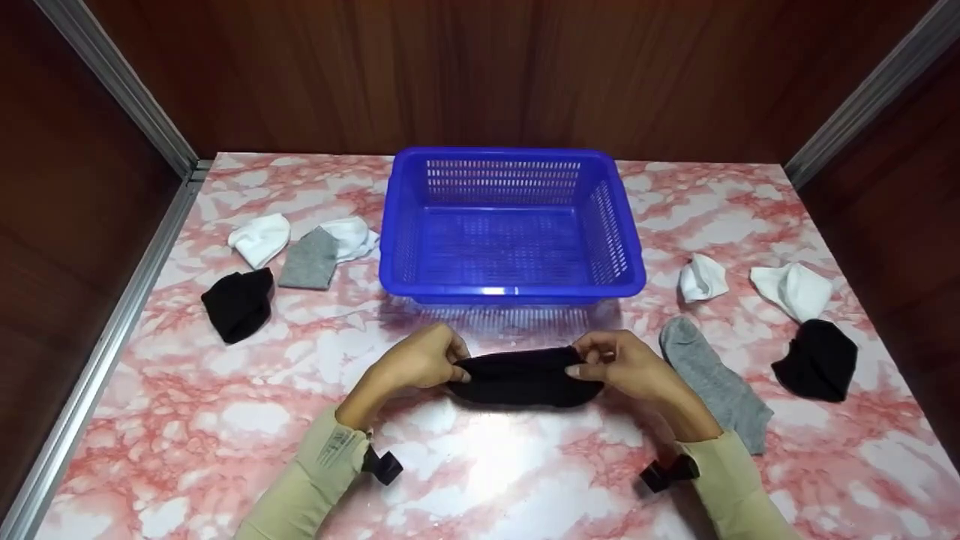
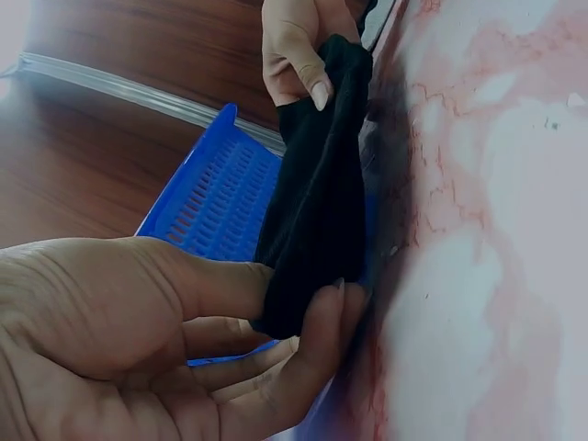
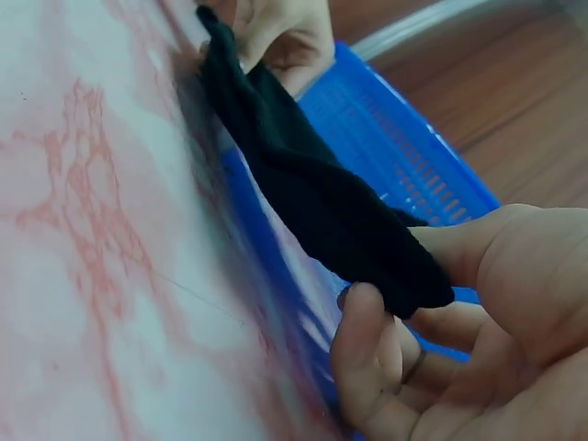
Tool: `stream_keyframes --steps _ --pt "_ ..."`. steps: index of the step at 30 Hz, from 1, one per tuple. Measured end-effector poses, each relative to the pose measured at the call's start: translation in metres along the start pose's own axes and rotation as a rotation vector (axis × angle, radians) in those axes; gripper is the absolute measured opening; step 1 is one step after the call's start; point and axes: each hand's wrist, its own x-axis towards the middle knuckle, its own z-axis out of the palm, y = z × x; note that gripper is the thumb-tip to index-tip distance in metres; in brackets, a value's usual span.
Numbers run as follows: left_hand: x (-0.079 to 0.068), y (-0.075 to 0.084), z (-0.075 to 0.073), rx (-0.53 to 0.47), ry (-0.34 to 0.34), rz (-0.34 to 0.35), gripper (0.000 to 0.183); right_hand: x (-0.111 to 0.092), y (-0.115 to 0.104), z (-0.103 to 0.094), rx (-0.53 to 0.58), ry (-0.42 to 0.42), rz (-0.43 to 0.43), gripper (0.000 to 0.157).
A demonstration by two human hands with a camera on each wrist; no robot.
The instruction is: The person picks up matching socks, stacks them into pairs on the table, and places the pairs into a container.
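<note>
A black sock is stretched sideways between both hands, just in front of the blue basket. My left hand pinches its left end between thumb and fingers. At the other end, my right hand pinches the fabric the same way. In the left wrist view the sock looks doubled lengthwise, with a fold running along it. The right wrist view shows the thumb and fingertips of the right hand on the near end of the sock.
A blue plastic basket stands behind the hands. Left lie white socks, a grey sock and a black sock. Right lie white socks, a long grey sock and a black sock. Wood panels enclose the marbled table.
</note>
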Motion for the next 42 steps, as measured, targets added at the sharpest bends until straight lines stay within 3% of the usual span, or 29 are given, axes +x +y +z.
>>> stream_keyframes --steps 4,12,19,21,25,27,34,42 --pt "0.0 0.0 0.0 -0.014 0.005 0.015 0.006 0.0 -0.003 0.0 0.002 -0.015 -0.035 0.035" --pt "0.001 -0.004 0.001 -0.129 0.037 0.002 0.016 0.001 -0.009 0.003 0.11 0.022 0.026 0.033" --pt "-0.004 -0.006 -0.007 -0.189 0.04 0.015 0.023 -0.003 -0.011 0.004 0.083 0.085 0.002 0.031" --pt "-0.005 -0.003 -0.011 -0.222 0.027 0.015 0.026 -0.005 -0.014 0.002 0.074 0.091 -0.001 0.032" --pt "-0.008 0.003 -0.02 -0.215 0.037 0.087 0.025 -0.009 -0.023 -0.007 0.078 0.08 -0.022 0.034" --pt "-0.01 0.007 -0.026 -0.19 0.05 0.137 0.024 -0.011 -0.029 -0.012 0.092 0.057 -0.052 0.034" --pt "-0.018 0.023 -0.051 -0.226 0.022 0.194 0.027 -0.013 -0.051 -0.03 0.074 0.029 -0.174 0.028" --pt "-0.01 0.039 -0.081 -0.142 -0.017 0.246 0.024 -0.002 -0.08 -0.047 -0.018 0.035 -0.144 0.022"
